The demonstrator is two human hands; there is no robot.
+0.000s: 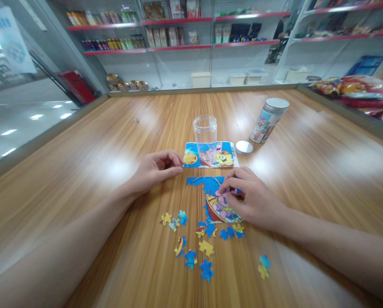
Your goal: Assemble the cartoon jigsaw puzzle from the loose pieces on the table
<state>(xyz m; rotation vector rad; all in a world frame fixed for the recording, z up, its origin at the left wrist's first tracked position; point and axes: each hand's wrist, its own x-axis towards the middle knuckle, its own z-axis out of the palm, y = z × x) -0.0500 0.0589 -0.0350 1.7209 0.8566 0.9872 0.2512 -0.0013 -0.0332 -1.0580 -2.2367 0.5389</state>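
A partly joined cartoon jigsaw lies on the wooden table in front of me. My right hand rests on its right side, fingers curled, fingertips pressing a piece into the picture. My left hand lies to the left of the jigsaw with fingers curled and thumb meeting them; what they hold, if anything, is hidden. Its fingertips almost touch the reference picture card lying just beyond the jigsaw. Several loose pieces are scattered nearer to me, and two more lie to the right.
An empty clear plastic jar stands on the card's far edge, its round lid beside it. A printed lidded can stands further right. Snack bags lie at the table's right edge. Shop shelves line the back wall.
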